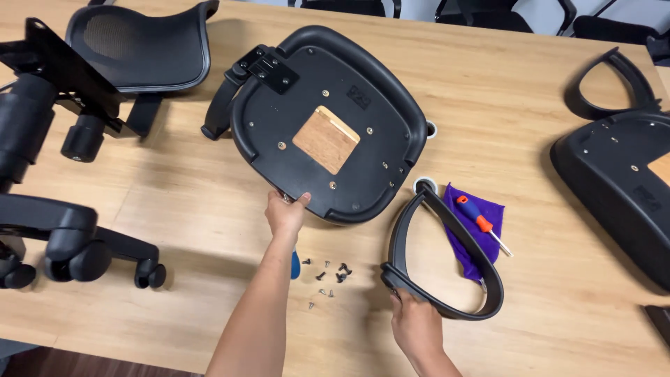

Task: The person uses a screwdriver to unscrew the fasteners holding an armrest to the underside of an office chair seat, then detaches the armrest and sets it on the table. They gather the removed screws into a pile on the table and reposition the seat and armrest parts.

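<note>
Black seat (335, 119) upside down on table (523, 91), near edge gripped by left hand (285, 213). Right hand (416, 322) closed around loose armrest (447, 262), just right of screws (326, 274), overlapping purple cloth (481, 223) with screwdriver (481, 223).

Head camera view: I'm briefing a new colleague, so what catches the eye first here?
An upturned black chair seat at the table's centre, its near edge gripped by the left hand. The right hand holds a curved black armrest lower right, with loose screws between the hands.
</note>
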